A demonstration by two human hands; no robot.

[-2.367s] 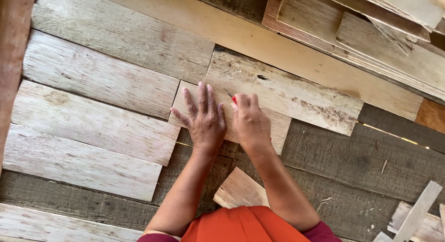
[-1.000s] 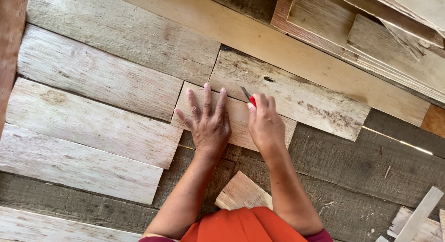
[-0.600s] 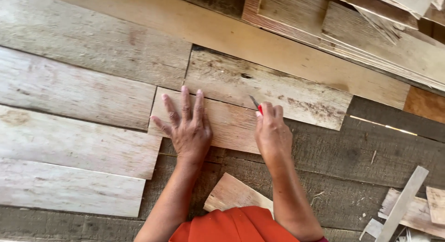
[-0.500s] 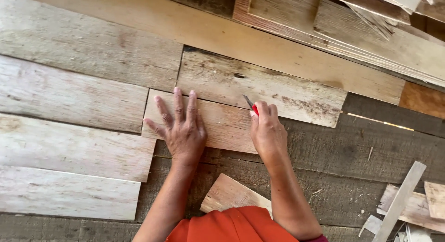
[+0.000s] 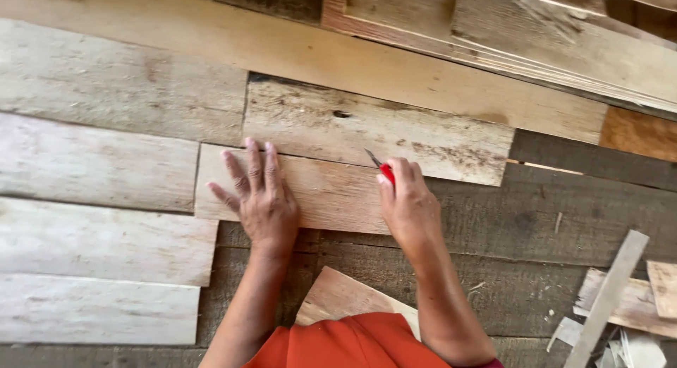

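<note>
My left hand (image 5: pixel 259 199) lies flat with fingers spread on a short pale wooden veneer strip (image 5: pixel 324 192), pressing it down. My right hand (image 5: pixel 409 207) grips a red-handled utility knife (image 5: pixel 381 168); its thin blade points up-left and touches the seam between this strip and the longer weathered strip (image 5: pixel 374 132) just above it. Both forearms reach in from the bottom, over an orange garment (image 5: pixel 352 343).
Several pale veneer strips (image 5: pixel 99 170) lie side by side at the left on dark floorboards (image 5: pixel 564 213). A long tan board (image 5: pixel 352 58) runs across the top, with a stack of veneer sheets (image 5: pixel 550 44) behind. Offcuts (image 5: pixel 613 304) lie at the lower right; a wedge-shaped piece (image 5: pixel 338 297) sits near my lap.
My right hand has drawn the knife to the right along the strip's upper edge, away from my left hand. The view has shifted, so everything sits further left.
</note>
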